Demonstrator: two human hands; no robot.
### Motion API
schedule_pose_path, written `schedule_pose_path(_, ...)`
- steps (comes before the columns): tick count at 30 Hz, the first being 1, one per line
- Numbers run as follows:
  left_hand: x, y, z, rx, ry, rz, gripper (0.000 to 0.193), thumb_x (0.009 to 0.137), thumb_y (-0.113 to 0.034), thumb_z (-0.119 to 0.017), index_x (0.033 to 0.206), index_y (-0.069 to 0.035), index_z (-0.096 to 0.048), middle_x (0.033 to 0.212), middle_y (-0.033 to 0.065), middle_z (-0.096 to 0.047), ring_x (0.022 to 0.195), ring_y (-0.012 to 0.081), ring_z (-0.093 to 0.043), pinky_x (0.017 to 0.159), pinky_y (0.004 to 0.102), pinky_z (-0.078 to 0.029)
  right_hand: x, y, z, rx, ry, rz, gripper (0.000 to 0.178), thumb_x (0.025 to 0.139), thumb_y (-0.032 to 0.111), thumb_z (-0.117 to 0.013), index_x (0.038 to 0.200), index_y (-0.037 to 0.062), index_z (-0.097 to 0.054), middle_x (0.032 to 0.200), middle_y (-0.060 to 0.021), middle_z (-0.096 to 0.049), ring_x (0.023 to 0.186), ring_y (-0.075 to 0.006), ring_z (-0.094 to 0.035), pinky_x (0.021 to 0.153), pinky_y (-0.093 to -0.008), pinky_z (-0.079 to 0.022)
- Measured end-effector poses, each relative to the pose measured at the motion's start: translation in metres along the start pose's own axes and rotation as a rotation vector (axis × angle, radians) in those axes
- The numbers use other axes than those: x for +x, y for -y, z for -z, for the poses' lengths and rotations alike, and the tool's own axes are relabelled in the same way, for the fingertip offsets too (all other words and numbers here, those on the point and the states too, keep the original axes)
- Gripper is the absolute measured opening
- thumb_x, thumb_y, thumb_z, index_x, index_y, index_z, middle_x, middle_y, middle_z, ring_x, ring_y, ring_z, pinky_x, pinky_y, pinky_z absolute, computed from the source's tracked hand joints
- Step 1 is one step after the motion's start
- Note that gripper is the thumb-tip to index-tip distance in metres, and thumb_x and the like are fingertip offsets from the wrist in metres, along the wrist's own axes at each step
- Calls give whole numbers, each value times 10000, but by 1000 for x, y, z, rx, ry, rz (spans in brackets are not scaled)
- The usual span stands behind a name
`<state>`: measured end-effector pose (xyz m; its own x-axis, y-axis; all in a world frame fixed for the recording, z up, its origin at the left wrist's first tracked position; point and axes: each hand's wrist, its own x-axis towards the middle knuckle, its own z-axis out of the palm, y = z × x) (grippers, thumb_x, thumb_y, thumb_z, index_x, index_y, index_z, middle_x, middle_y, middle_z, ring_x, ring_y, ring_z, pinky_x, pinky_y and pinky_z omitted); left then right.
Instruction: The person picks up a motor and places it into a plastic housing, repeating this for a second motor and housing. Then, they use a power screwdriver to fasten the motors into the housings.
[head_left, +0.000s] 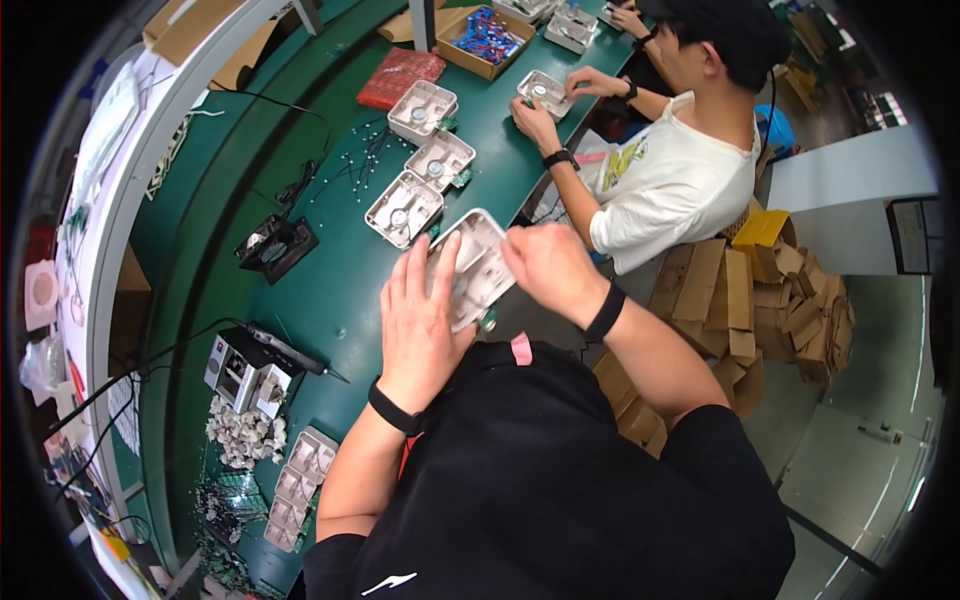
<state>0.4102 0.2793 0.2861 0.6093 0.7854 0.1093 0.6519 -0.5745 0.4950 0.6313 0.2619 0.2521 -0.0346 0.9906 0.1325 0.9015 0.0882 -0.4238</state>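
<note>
Head view. The left hand [420, 320], wrist in a black band, reaches forward from the lower edge with fingers spread flat against the near face of a white plastic housing [478, 268]; its grip presses on the housing, not curled shut. The right hand [551, 268] arches over the housing's right edge, fingers bent down and clamped on it. The housing is held tilted above the near edge of the green surface [330, 290]. Three similar open housings [404, 209] lie in a row beyond. Farther off, a red flat package [399, 75] lies beside a cardboard box of blue parts [484, 38]. Brown cardboard boxes [750, 300] are stacked at right.
</note>
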Motion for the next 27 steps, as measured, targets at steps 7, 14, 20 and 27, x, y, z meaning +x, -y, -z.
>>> schedule_pose_path(7,-23,43,14,-39,-166,227,1069,644,-159,-897,1540,-125,-315,1478,198,-439,1347,381,-447,1093,457,-399,107,-98,-16,-220,-28,26,246,892,154,-573,727,2,-675,738,-197,-679,734,-359,-689,696,-495,-543)
schedule_pose_path(14,-145,81,-1,45,-74,640,965,724,-161,-846,1531,-90,-321,1336,216,-559,1228,396,-541,1032,453,-447,183,-161,-90,-195,-80,77,249,857,178,-606,739,-21,-698,843,-251,-695,780,-448,-673,758,-514,-549)
schedule_pose_path(20,-209,73,-11,-16,-59,975,931,751,-180,-837,1521,-75,-326,1252,232,-606,1172,407,-576,990,459,-469,194,-177,-121,-170,115,-182,273,852,211,-628,755,-32,-705,836,-282,-683,798,-471,-668,786,-527,-544)
schedule_pose_path(27,-220,56,-14,-43,-34,1082,926,759,-185,-831,1526,-75,-324,1252,230,-611,1173,394,-586,988,450,-472,206,-175,-140,-114,217,-187,283,867,236,-628,852,-26,-732,880,-273,-699,879,-450,-685,846,-503,-550)
